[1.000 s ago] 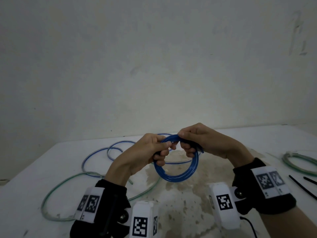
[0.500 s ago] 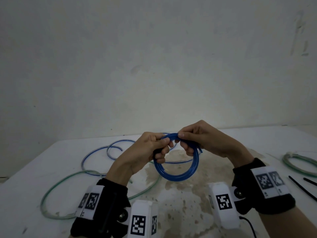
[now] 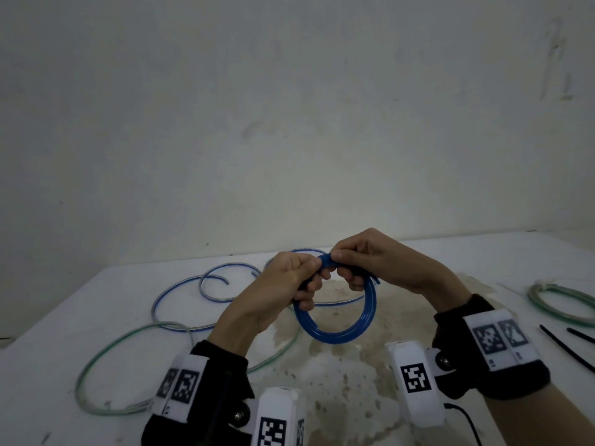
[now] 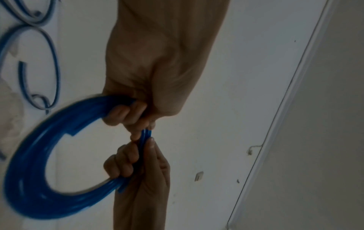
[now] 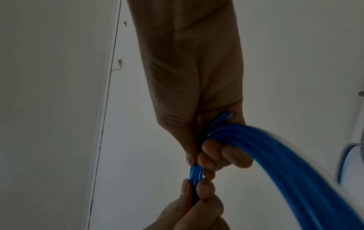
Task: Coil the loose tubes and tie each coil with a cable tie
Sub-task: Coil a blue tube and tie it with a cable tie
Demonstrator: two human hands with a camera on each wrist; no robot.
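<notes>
A person holds a coil of glossy blue plastic tube (image 3: 335, 329) upright in the air above a stained white table (image 3: 354, 375), gripping it at its top with both hands. The left hand (image 3: 289, 281) curls its fingers round the bundled loops on the left side of the coil's top, and the right hand (image 3: 370, 262) pinches the same bundle just beside it, thumb and fingertips nearly touching those of the other hand. A cut end of the tube juts out below the right hand. Behind the blue coil, a loose clear tube with a blue stripe (image 3: 206, 284) lies curled on the table; to the coil's left, a loose clear tube with a green tint (image 3: 106, 358) sprawls in a wide loop. Far right of the coil rests a greenish coil (image 3: 560, 304), and nearer the viewer two thin black cable ties (image 3: 566, 349) lie flat. The step in hand appears to be gathering the loops before tying. To do it well, the loops should stay squeezed flat together in one hand, with the free end tucked in, so the other hand can reach for a tie without the springy coil opening.
</notes>
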